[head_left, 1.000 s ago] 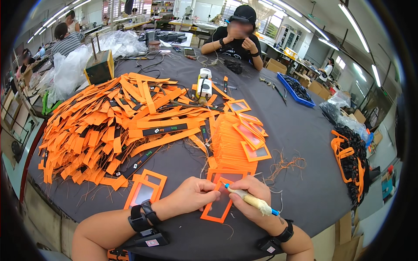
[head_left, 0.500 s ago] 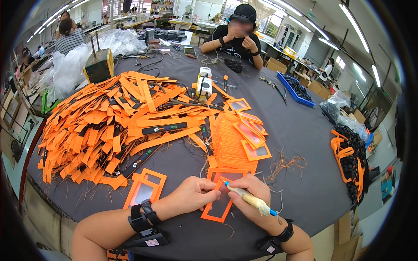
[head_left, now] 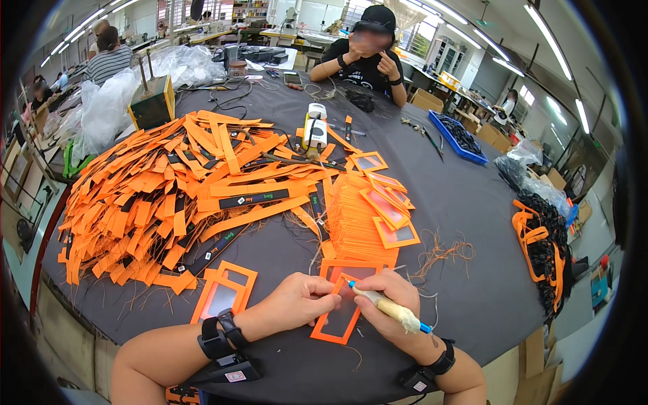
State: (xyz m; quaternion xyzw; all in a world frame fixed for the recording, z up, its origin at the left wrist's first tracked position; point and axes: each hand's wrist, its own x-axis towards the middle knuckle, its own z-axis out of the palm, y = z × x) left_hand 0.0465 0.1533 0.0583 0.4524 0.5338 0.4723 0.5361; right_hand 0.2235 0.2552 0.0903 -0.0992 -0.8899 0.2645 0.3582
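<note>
An orange-bordered piece with a clear window (head_left: 329,338) lies before me at the table's near edge. My left hand (head_left: 304,298) pinches its left border between thumb and fingers. In my right hand (head_left: 391,304) is a pen-shaped tool (head_left: 397,312), wrapped in pale tape with blue ends. Its thin tip points left, close to the orange border near my left fingertips; whether it touches cannot be made out. Another orange-bordered window piece (head_left: 246,287) rests left of my left hand, overlapping a similar one. Beyond my hands stands a tight row of orange pieces (head_left: 361,226).
A large heap of orange and black straps (head_left: 169,196) covers the left side. Behind it are a weighted box with rods (head_left: 152,101) and a white power strip (head_left: 316,131). Loose orange threads (head_left: 445,255) and a blue tray (head_left: 459,138) lie right. A co-worker (head_left: 368,61) sits opposite.
My hands, the tool and the window piece are almost unmoved. The co-worker opposite has shifted their hands and head slightly.
</note>
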